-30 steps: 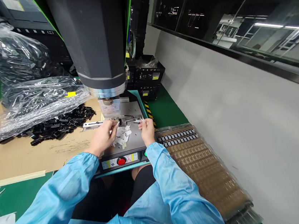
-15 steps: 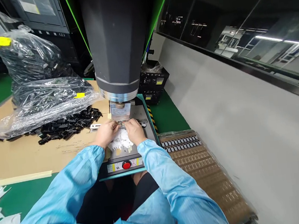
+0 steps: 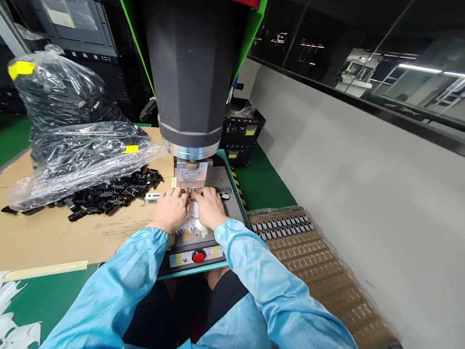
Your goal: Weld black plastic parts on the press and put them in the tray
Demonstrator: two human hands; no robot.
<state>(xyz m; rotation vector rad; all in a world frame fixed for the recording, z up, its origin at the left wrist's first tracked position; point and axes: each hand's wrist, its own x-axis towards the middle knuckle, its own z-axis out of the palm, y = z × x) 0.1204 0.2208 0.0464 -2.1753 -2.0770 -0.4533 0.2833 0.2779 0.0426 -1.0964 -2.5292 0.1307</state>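
Where the press horn (image 3: 191, 171) stands over its base plate (image 3: 234, 210), left hand (image 3: 173, 208) and right hand (image 3: 210, 206) sit side by side, fingers bunched narrow at the fixture — whether they pinch anything cannot be told. White parts (image 3: 191, 224): loose on the plate, between and just under both hands. Black parts (image 3: 108, 191): heaped on the cardboard sheet (image 3: 34, 242), to the left.

Nothing legible — panel labels (image 3: 210, 253) too blurred.

bagged black parts (image 3: 81, 141), brown tray (image 3: 324, 284)
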